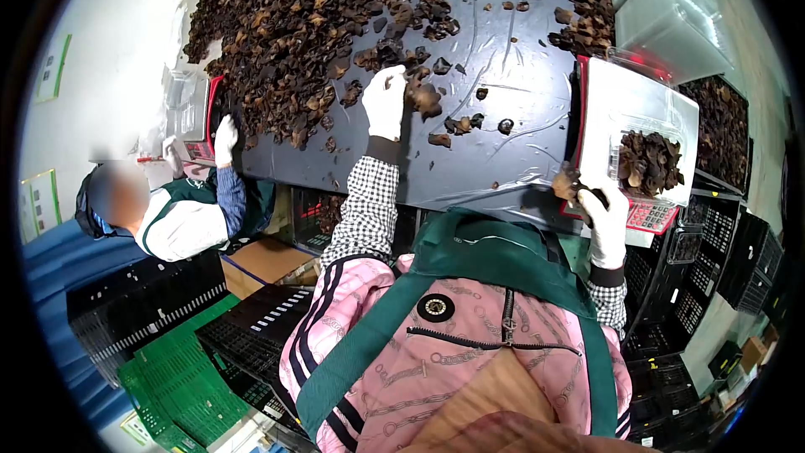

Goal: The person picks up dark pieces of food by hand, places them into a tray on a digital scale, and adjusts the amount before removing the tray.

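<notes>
Dark, curled pieces that look like wood ear mushrooms (pixel 285 42) are heaped over the table. My left hand (pixel 386 102), in a white glove, reaches to the near edge of the heap. Its fingers are pinched on a brown mushroom piece (pixel 426 99), which is slightly blurred. My right hand (pixel 605 222), also gloved, is closed around a mushroom piece (pixel 567 184) beside the red scale (pixel 650 215). On the scale's white top rests a clear plastic tray (pixel 625 136) holding a clump of mushrooms (pixel 650 161).
Stacked clear plastic containers (pixel 671 21) stand at the far right, near a crate of mushrooms (pixel 718 130). At the left, a gloved co-worker (pixel 189 214) works by another red scale (pixel 210 113). Black crates (pixel 138 294) and a green crate (pixel 180 373) stand below the table.
</notes>
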Demonstrator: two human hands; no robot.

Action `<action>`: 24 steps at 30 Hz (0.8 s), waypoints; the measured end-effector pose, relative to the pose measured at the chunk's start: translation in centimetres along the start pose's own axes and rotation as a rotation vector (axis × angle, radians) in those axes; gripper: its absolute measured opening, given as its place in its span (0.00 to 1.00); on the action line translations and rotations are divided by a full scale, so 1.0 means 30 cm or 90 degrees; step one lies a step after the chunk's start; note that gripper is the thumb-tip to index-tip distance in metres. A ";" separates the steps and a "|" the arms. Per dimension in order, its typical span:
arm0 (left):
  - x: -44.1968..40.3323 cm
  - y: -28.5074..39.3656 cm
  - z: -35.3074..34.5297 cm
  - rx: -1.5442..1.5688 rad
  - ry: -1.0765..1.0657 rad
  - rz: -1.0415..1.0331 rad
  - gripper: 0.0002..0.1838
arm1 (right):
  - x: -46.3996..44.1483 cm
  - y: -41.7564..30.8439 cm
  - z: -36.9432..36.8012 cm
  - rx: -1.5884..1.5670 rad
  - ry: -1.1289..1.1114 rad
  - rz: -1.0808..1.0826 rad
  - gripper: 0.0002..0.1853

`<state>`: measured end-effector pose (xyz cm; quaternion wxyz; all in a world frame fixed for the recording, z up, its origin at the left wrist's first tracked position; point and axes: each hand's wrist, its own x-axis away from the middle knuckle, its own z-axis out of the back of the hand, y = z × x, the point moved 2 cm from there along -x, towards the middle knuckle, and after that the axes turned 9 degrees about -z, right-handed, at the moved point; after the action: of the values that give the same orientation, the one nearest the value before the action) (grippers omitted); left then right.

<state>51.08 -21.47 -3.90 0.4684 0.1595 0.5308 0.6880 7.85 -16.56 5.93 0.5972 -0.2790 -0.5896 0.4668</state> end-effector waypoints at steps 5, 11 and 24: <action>0.069 0.036 -0.051 -0.356 -0.317 -0.072 0.33 | 0.067 0.007 0.200 -0.121 0.166 0.029 0.08; 0.089 0.024 -0.084 -0.478 -0.354 -0.124 0.15 | 0.064 0.038 0.477 -0.147 0.425 0.091 0.08; 0.304 0.902 -0.610 0.020 -0.586 -0.313 0.14 | -0.145 -0.040 0.464 0.400 0.200 0.468 0.16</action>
<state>20.45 -24.61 10.32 0.7986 0.3229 0.3022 0.4082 -4.73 -23.94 7.14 0.5300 -0.3416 -0.1864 0.7534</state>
